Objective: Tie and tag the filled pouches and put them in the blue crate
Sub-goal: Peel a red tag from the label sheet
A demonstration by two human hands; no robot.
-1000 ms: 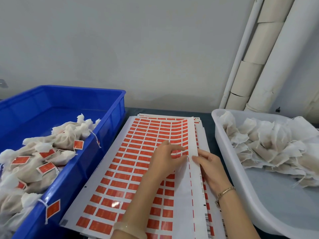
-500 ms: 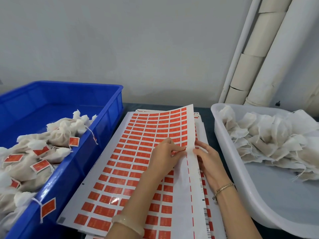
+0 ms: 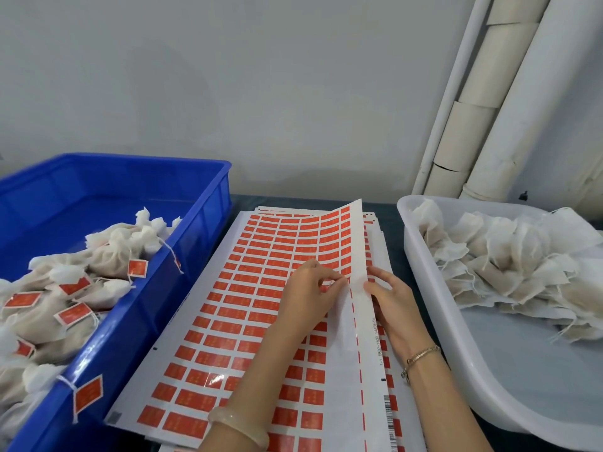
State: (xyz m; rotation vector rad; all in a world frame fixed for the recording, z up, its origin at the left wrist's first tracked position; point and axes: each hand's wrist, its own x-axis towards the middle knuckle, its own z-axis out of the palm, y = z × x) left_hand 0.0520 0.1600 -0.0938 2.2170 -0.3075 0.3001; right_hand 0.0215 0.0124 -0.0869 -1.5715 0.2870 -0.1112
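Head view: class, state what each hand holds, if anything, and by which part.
The left hand pinches the tag sheet at its lifted right edge; right hand touches that edge with straight fingers, gripping nothing.

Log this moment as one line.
left hand: pinches white sheet of red rectangular sticker tags at lifted right edge; right hand: rests on sheets beneath; blue plastic crate: tagged pouches inside

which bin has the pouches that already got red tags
The blue crate on the left: its pouches carry red tags, while those in the white tub have none.
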